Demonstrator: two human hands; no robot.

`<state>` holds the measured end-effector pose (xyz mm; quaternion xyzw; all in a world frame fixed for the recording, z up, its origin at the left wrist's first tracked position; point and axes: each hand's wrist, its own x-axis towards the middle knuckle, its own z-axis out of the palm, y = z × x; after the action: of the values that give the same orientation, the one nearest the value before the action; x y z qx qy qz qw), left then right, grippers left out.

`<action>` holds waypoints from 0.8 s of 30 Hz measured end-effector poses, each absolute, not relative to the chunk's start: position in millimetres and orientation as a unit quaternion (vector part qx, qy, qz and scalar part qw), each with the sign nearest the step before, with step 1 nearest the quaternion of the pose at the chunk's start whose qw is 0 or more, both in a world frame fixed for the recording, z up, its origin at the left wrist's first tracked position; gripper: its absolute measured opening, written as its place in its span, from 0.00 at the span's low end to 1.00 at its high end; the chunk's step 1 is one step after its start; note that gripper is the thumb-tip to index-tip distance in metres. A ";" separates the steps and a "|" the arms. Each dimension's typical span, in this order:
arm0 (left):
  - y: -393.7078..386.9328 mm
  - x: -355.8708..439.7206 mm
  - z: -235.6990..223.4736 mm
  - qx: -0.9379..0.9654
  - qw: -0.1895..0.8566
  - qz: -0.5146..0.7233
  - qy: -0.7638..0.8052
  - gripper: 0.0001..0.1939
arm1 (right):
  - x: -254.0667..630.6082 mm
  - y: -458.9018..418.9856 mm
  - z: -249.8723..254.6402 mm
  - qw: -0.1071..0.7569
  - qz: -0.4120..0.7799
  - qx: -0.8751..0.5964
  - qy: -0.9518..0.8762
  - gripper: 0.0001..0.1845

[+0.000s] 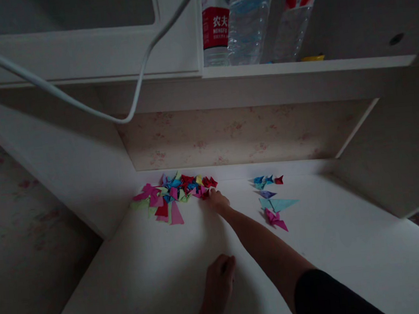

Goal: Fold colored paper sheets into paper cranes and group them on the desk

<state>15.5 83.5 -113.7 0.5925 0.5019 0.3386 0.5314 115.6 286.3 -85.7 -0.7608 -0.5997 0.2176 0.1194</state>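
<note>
Folded-paper heap (173, 194), multicoloured, left; smaller group (279, 204) right.

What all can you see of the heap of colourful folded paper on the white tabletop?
The heap of colourful folded paper lies overlapped at the back left of the white tabletop. It mixes red, pink, blue, pale green and yellow pieces, some pointed, others with flat, flared ends fanning forward. The right hand is at its right edge, seemingly touching a red piece.

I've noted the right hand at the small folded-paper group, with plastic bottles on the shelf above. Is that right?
Not quite: the head view shows the right hand at the larger folded-paper pile, with plastic bottles on the shelf above.
</note>
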 end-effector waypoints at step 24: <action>86.1 18.7 -121.3 0.617 0.516 0.319 0.501 0.20 | 86.5 302.7 -93.1 0.121 0.158 -0.754 -0.626 0.27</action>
<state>18.7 86.1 -121.3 0.6169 0.5013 0.3192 0.5160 86.5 302.7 -93.1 -0.7543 -0.6256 0.1581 0.1209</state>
